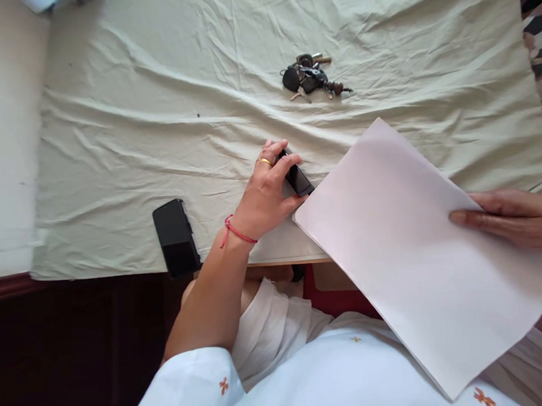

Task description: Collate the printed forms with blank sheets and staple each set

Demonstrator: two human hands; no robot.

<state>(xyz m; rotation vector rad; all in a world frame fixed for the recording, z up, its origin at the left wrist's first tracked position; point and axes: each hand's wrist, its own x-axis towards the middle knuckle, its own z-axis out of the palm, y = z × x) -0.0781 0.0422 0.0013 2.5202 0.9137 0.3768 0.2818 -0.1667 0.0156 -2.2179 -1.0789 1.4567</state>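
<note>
Nearest: white garment with small orange flower marks, filling the lower edge, cut off by the frame. Above it, large blank sheet of paper, tilted, near corner hanging off the table edge over the lap, far corner over the cloth. No writing to be read on its visible side. Right hand at the sheet's right edge, fingers laid flat on top, thumb hidden beneath, so pinching the paper; wrist cut off by the frame. Left hand, gold ring on one finger, red thread at the wrist, curled over a small dark object resting on the cloth, fingertips and thumb closed around its near end. Kind of object hard to make out; its lower end meets the sheet's corner. Left of that hand, well apart, black phone lying face down at the table's near edge, no brand visible. Pale green wrinkled cloth covering the table. Farthest: bunch of keys with dark fobs and a beaded strand, alone on the cloth; labels too small to read.
</note>
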